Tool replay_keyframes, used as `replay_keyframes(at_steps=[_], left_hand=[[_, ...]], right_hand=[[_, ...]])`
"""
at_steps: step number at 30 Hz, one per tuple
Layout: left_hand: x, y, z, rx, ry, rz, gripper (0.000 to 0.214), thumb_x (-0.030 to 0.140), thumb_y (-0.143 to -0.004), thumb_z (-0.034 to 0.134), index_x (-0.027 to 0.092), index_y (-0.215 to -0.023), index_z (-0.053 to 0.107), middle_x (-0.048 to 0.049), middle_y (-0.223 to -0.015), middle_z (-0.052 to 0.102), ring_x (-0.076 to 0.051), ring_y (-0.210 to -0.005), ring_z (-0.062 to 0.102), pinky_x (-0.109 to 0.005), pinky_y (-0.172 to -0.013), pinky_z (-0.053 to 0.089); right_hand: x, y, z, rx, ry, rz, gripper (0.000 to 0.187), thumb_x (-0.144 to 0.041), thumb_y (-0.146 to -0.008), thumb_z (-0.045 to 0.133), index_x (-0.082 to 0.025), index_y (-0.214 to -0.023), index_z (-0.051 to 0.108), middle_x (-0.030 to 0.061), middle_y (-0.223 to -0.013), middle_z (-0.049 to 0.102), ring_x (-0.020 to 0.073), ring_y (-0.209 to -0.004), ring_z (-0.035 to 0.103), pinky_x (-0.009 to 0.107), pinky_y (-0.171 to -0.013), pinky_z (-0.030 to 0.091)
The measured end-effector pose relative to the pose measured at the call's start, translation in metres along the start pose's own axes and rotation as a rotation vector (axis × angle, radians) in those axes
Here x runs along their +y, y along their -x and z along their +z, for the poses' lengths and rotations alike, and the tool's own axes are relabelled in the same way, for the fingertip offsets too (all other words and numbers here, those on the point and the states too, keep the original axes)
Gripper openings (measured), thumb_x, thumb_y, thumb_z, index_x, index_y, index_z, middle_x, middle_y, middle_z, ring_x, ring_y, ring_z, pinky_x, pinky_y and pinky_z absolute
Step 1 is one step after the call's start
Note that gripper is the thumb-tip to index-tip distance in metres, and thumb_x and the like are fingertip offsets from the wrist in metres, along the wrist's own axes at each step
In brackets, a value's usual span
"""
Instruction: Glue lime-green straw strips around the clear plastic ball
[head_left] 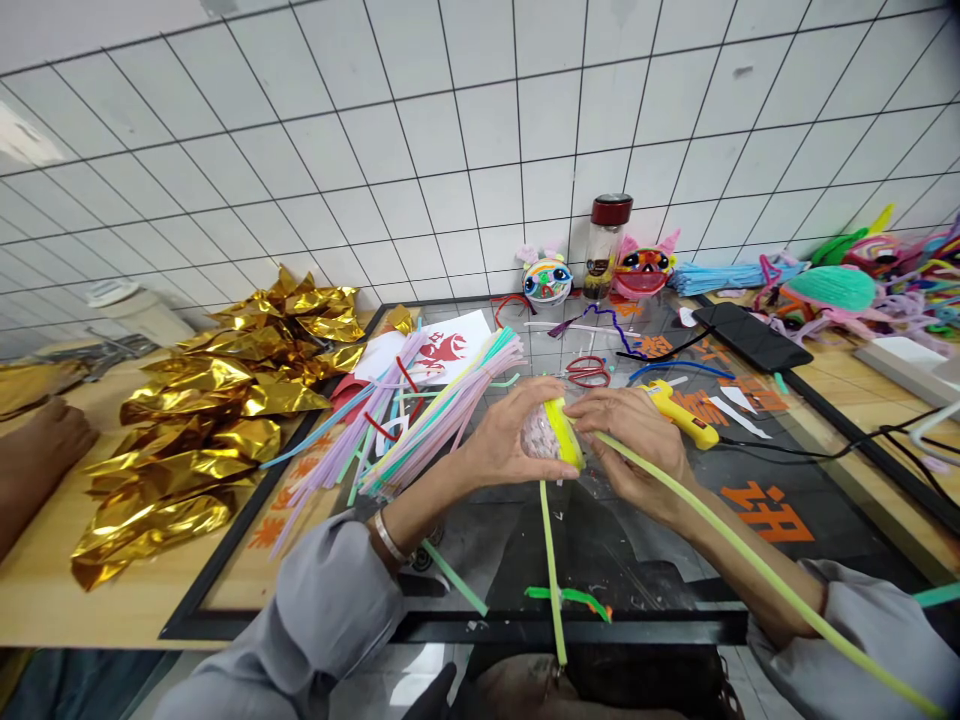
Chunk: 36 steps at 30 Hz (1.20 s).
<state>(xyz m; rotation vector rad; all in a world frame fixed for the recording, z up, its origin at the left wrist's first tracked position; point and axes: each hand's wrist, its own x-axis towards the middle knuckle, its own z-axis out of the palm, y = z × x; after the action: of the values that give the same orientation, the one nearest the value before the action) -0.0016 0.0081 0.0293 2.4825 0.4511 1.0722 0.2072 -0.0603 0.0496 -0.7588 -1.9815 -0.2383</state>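
My left hand [499, 435] is wrapped round a rounded, clear-looking ball [538, 432] with pale stuff showing through and a bright yellow band along its right side. Pressed close to that band, my right hand [634, 440] pinches a long yellow pipe cleaner [697, 505], which trails down to the lower right. Another yellow length [553, 570] hangs below the ball toward the table's front edge. A yellow glue gun [684, 415] lies just beyond my right hand. To the left of my left hand is a pile of pastel pipe cleaners [450, 410].
Crumpled gold foil [210, 390] covers the left side, with another person's hand [56, 435] beyond it. Red scissors [589, 371], a phone [752, 337] and a lidded bottle [602, 250] lie or stand farther back. Decorated faces [546, 280] lean near the wall. A black cable [810, 453] runs right.
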Motion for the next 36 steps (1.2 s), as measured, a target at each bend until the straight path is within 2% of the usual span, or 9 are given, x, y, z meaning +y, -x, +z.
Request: replay_keyframes(at_steps=[6,16,23,29,36], left_hand=[[-0.001,0.0,0.004,-0.015,-0.029,0.02,0.098,0.062,-0.063,0.088,0.021,-0.14,0.044,-0.022,-0.14,0.059,-0.039,-0.136,0.057,-0.062,-0.113,0.047],[-0.005,-0.001,0.01,0.069,-0.074,0.122,0.084,0.048,-0.071,0.086,0.022,-0.139,0.044,-0.0195,-0.134,0.061,-0.036,-0.129,0.061,-0.057,-0.107,0.051],[-0.011,0.002,0.014,0.088,-0.049,0.117,0.084,0.048,-0.071,0.086,0.024,-0.14,0.044,-0.0181,-0.135,0.062,-0.035,-0.128,0.062,-0.057,-0.106,0.052],[-0.013,0.003,0.015,0.102,-0.004,0.085,0.084,0.045,-0.069,0.087,0.024,-0.139,0.047,-0.0171,-0.136,0.062,-0.035,-0.128,0.062,-0.056,-0.107,0.051],[-0.013,0.002,0.015,0.096,-0.004,0.06,0.083,0.045,-0.068,0.087,0.024,-0.138,0.047,-0.0167,-0.135,0.062,-0.035,-0.126,0.063,-0.056,-0.107,0.05]], right_hand=[[0.001,0.002,0.001,0.013,-0.02,0.012,0.019,-0.007,-0.092,0.058,-0.023,-0.1,0.063,0.0062,-0.099,0.079,0.0213,-0.098,0.074,0.039,-0.088,0.055],[0.003,0.005,0.003,0.029,-0.052,0.059,0.016,-0.01,-0.093,0.058,-0.024,-0.096,0.066,0.0057,-0.094,0.077,0.0219,-0.093,0.073,0.042,-0.088,0.056],[0.0,0.004,0.002,0.021,-0.031,0.098,0.012,-0.014,-0.093,0.06,-0.023,-0.093,0.068,0.0065,-0.089,0.072,0.0213,-0.085,0.067,0.04,-0.08,0.054],[0.002,0.006,0.005,0.031,-0.058,0.116,0.009,-0.017,-0.093,0.061,-0.023,-0.094,0.067,0.0063,-0.09,0.072,0.0215,-0.086,0.067,0.041,-0.084,0.054],[0.002,0.005,0.005,0.029,-0.053,0.113,0.009,-0.017,-0.094,0.061,-0.023,-0.095,0.068,0.0065,-0.09,0.072,0.0216,-0.085,0.067,0.039,-0.08,0.053]])
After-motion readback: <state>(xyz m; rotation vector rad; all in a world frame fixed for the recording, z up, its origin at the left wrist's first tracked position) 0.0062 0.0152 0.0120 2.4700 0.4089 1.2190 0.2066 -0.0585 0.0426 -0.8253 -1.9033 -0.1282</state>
